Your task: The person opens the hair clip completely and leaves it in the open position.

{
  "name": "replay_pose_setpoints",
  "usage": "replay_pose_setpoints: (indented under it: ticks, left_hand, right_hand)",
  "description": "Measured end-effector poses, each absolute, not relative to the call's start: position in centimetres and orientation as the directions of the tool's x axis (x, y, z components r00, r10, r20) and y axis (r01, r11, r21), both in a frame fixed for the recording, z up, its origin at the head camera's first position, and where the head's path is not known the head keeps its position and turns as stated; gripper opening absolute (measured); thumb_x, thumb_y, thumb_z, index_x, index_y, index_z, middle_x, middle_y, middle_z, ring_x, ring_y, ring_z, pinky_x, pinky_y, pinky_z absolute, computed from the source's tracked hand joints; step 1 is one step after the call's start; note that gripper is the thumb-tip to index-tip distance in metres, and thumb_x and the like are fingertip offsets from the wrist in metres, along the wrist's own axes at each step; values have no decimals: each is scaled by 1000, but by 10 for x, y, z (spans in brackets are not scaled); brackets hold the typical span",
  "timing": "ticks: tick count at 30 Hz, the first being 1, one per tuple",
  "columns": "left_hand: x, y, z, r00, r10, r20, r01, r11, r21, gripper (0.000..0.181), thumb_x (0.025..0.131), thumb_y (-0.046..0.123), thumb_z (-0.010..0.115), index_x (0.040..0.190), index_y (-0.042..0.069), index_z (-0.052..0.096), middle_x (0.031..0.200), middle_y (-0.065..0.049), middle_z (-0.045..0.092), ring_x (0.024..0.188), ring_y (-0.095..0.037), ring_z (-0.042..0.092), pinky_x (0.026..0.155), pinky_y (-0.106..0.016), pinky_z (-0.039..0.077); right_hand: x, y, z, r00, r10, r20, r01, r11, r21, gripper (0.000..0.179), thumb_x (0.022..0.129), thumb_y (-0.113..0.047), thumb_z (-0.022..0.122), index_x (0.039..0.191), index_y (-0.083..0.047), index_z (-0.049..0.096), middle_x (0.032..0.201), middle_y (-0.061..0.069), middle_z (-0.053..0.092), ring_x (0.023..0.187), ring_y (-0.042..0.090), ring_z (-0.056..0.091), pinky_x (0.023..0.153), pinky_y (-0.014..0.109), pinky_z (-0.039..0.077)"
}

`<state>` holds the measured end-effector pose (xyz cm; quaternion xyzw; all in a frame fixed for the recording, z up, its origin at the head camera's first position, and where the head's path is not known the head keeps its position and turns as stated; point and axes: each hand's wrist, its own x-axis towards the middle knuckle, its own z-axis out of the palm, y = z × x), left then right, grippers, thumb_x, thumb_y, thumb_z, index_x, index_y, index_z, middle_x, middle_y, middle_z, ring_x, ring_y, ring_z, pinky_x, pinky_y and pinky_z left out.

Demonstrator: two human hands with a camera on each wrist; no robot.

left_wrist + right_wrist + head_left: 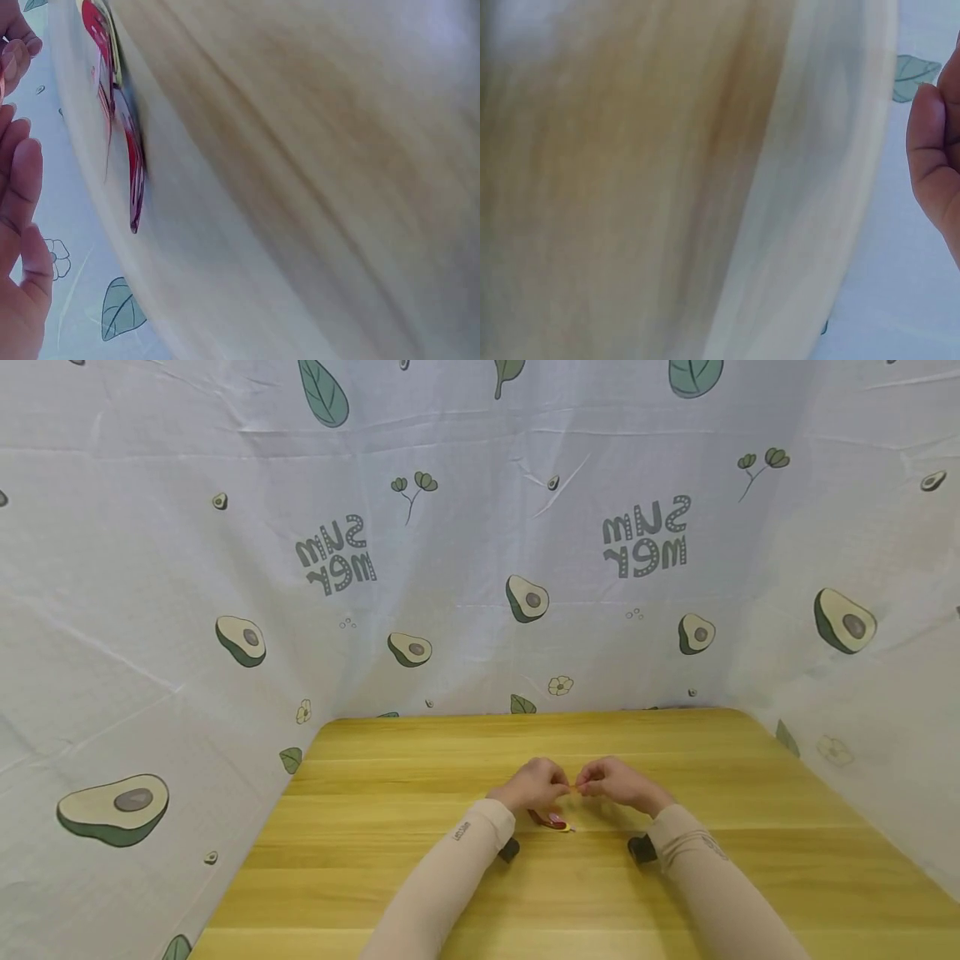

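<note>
Above the wooden table, my left hand and right hand face each other, fingertips close together. Both pinch a small, thin orange piece that spans the gap between them; the fingers hide most of it, and I cannot tell its kind. Just below the left hand lies a flat, narrow red-and-yellow item with a pinkish part. In the left wrist view, this red item shows a pointed dark end and a yellow-edged rounded end. Only part of the right hand appears at the right wrist view's edge.
The yellow wood-grain table reaches back to a white curtain printed with avocados and leaves, which also closes off both sides. A small black device sits at the right wrist, and another black device at the left wrist.
</note>
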<state>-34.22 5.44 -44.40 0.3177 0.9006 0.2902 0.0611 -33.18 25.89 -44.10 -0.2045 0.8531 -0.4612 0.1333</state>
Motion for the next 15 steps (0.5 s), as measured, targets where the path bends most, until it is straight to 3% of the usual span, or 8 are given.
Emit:
replay_pose_setpoints:
  ticks: [7,15]
  left_hand:
    - [-341,51,-439,-790,608,82,523,599,606,18,101,13,60,102,1,74,97,-9,74,73,-4,54,65,-17,47]
    - [-341,48,-434,-788,608,97,539,604,587,19,101,15,60,100,2,74,93,-9,73,68,-4,51,63,-16,44]
  right_hand:
    - [-331,258,-440,-889,-458,28,-280,494,-823,15,97,-4,60,100,9,66,96,22,68,86,22,61,80,38,53]
    - [-327,255,-435,-891,-453,31,-290,515,-807,17,99,-7,59,103,7,68,102,24,69,92,22,62,87,44,52]
